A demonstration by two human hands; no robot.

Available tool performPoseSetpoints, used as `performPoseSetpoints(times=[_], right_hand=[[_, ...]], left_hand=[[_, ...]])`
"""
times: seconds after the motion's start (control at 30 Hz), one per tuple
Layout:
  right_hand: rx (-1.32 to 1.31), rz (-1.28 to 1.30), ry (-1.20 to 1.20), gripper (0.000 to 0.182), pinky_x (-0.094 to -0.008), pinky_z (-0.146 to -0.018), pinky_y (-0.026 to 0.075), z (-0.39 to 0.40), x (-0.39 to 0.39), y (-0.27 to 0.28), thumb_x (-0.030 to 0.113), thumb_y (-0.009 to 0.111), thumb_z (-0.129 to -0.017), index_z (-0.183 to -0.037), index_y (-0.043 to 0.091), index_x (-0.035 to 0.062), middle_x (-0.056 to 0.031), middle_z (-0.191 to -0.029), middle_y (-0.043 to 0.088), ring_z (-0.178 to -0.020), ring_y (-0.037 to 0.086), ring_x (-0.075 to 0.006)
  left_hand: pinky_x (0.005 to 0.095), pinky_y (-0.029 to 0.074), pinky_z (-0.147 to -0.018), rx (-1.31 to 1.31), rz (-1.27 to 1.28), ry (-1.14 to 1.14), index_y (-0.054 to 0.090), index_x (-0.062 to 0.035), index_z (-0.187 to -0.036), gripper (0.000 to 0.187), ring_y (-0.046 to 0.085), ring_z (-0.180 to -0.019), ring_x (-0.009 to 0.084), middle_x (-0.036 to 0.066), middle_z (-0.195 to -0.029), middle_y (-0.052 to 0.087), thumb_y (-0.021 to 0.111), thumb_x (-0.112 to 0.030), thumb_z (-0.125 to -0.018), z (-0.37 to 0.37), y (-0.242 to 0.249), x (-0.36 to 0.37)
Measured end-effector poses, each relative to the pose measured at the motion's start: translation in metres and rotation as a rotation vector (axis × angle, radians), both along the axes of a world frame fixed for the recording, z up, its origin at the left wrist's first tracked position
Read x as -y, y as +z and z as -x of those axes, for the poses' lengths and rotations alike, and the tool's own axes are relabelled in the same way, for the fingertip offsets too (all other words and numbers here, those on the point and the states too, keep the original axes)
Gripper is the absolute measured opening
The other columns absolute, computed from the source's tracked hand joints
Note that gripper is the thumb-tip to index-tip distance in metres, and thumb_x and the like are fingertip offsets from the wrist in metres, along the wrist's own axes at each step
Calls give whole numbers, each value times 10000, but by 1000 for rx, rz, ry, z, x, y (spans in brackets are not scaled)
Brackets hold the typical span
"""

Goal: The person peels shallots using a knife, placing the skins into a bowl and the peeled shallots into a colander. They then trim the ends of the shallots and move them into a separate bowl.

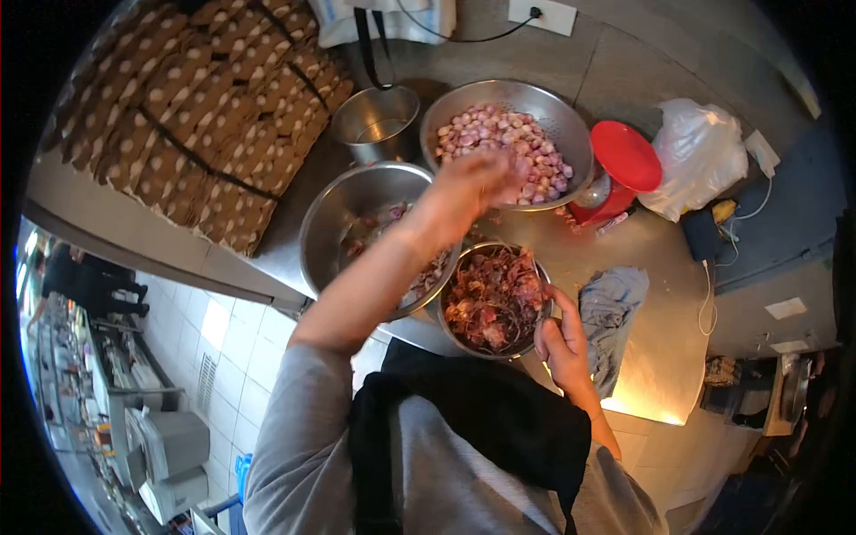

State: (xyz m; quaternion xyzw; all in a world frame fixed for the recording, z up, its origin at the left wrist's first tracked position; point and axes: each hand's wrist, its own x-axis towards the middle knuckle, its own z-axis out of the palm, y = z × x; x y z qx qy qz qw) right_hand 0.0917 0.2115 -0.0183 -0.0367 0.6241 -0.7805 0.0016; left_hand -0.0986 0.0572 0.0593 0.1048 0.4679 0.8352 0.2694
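Note:
My left hand (pixel 486 176), smeared by motion, is over the near side of a perforated steel colander (pixel 578 134) full of peeled shallots (pixel 504 134); what its fingers hold, if anything, is lost in the blur. Beneath that forearm stands a large steel bowl (pixel 325 201) with some shallots and skins in its bottom. Close to my body, a smaller steel bowl (pixel 450 328) is heaped with reddish-brown shallot peelings (pixel 495 299). At its right rim my right hand (pixel 563 343) has its fingers curled and closed; what lies within them is hidden.
Behind the bowls stands a steel pot (pixel 376 114). A red scale (pixel 627 156), a white plastic bag (pixel 700 156) and a crumpled grey cloth (pixel 613 308) are on the right of the steel counter (pixel 664 339). Stacked brown egg trays (pixel 205 98) fill the left.

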Motion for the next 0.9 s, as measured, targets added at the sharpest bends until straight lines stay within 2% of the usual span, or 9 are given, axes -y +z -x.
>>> performPoseSetpoints(times=[0.17,0.2,0.3,0.37,0.47,0.57,0.77,0.87,0.9], right_hand=[[54,-130,19,455,-170,-476,315,2,4,8,193,413,-907,-1323,276,72,24,-632,400,-512,354,-46],[51,-146,25,448,-171,-475,313,3,4,6,194,414,-907,-1318,288,70,25,-630,396,-511,355,-47],[61,-130,21,435,-174,-473,310,4,5,-1,200,414,-907,-1309,311,69,26,-621,392,-507,354,-49],[72,-114,22,432,-175,-471,307,7,4,-2,205,411,-908,-1306,315,67,27,-615,390,-502,352,-49],[83,-117,37,434,-175,-467,302,8,4,3,212,404,-910,-1306,312,59,28,-604,386,-495,348,-48],[77,-137,34,434,-175,-465,299,7,4,3,216,398,-912,-1303,313,49,28,-594,384,-491,348,-47],[80,-124,14,427,-173,-463,302,5,1,-1,219,400,-911,-1291,327,38,30,-586,384,-486,350,-47],[85,-123,19,424,-172,-460,305,7,1,1,215,403,-910,-1288,331,36,33,-584,384,-486,355,-46],[94,-113,26,424,-173,-459,306,8,1,1,213,404,-909,-1287,331,35,33,-584,385,-487,357,-46]], left_hand=[[327,456,-848,-320,274,188,406,19,-1175,357,534,-996,239,141,-1117,493,505,-77,-845,54,13,23],[319,477,-791,-361,335,153,484,-11,-1107,288,553,-961,216,101,-1064,537,530,-88,-833,62,2,34],[290,483,-733,-503,726,20,545,-33,-1032,252,572,-907,171,68,-978,584,584,-107,-794,71,-40,74],[299,478,-695,-678,1228,-231,584,-72,-975,221,590,-856,182,84,-933,603,596,-121,-760,72,-66,96],[349,464,-712,-1005,1593,-159,601,-97,-924,230,601,-794,247,119,-804,622,582,-92,-695,71,-126,116],[386,450,-749,-989,1622,-46,607,-126,-930,254,573,-818,314,155,-840,610,548,-72,-689,70,-157,126],[338,473,-709,-910,1515,34,525,-100,-1036,273,589,-829,272,129,-963,564,560,-103,-765,76,-175,135],[316,496,-681,-44,828,135,509,-42,-994,203,596,-812,216,96,-911,566,527,-19,-793,50,-116,118],[304,498,-682,-27,719,144,496,-36,-1002,203,592,-815,197,84,-903,563,530,-27,-802,36,-90,110]])
